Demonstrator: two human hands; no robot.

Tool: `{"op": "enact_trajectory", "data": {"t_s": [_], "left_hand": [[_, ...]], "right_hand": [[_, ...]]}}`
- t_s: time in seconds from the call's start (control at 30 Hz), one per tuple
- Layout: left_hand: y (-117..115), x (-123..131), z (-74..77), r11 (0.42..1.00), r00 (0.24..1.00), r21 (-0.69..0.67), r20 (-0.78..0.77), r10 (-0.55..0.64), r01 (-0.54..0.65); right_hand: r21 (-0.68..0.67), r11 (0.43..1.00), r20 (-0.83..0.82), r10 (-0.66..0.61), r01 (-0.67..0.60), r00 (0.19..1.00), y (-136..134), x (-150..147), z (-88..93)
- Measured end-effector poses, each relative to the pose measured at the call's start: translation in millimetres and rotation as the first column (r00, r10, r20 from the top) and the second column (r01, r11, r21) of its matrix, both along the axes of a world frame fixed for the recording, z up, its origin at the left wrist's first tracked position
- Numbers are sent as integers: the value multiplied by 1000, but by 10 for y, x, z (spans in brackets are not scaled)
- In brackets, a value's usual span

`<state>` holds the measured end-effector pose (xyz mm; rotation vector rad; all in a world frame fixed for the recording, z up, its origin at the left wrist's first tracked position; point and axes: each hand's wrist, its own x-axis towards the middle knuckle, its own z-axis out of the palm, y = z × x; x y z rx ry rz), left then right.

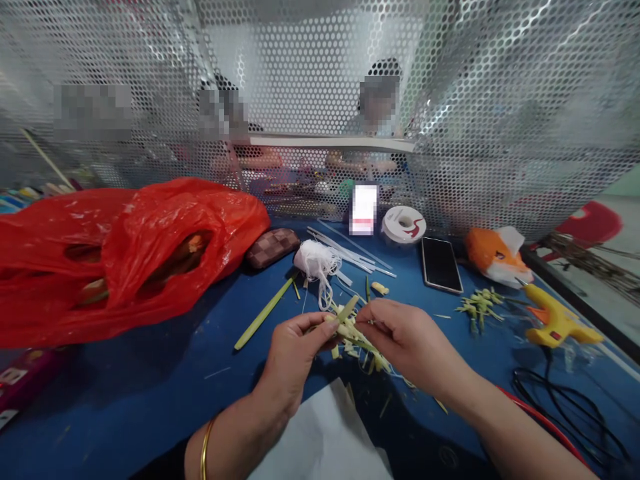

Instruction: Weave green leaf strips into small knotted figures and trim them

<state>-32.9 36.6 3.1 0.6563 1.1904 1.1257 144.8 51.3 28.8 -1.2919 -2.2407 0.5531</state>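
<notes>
My left hand (300, 350) pinches a pale green strip of plant leaf (349, 308) between thumb and fingers. Close beside it, my right hand (403, 333) has its fingers closed at the strip's right side; what they grip is too small to make out. Under both hands lies a heap of pale green and yellowish leaf scraps (373, 360). A bundle of white thread (317, 259) sits just beyond, with loose strands trailing toward my hands. To the left rests a long green stalk (265, 313). White paper (325, 437) lies in front of me, below the hands.
On the left is a red plastic bag (200, 200), beside a checkered pouch (273, 248). White strips (345, 250), a ribbon spool (404, 225), a phone (441, 265), a tissue pack (495, 257) and a yellow glue gun (555, 320) with its cable stand around. Perforated metal mesh (310, 80) separates other people.
</notes>
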Motion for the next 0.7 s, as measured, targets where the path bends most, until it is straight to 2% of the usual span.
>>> {"op": "enact_trajectory", "data": {"t_s": [0.2,0.3,0.37,0.47,0.53,0.57,0.63,0.7], "left_hand": [[0,-16,10,995,965,97,-261,-9,36],[-22,-14,18,974,919,159,-385,-89,161],[-48,-11,16,940,886,173,-417,-201,295],[-89,-12,18,865,827,161,-419,-376,475],[-103,-22,36,833,805,141,-384,-452,535],[-104,-29,50,825,804,132,-354,-478,549],[-98,-42,83,823,815,132,-290,-502,553],[-89,-49,111,838,844,152,-222,-489,525]], "right_hand": [[216,966,200,98,-142,975,-87,-23,58],[307,933,227,120,-188,967,-134,-45,83],[294,938,179,136,-185,974,-127,-37,88],[121,978,-37,176,-170,984,-51,14,75],[-56,985,-223,144,-160,964,22,59,55],[-165,974,-306,102,-158,947,58,78,43],[-376,913,-427,-18,-159,904,116,97,16],[-510,846,-497,-139,-158,857,148,82,-12]]}}
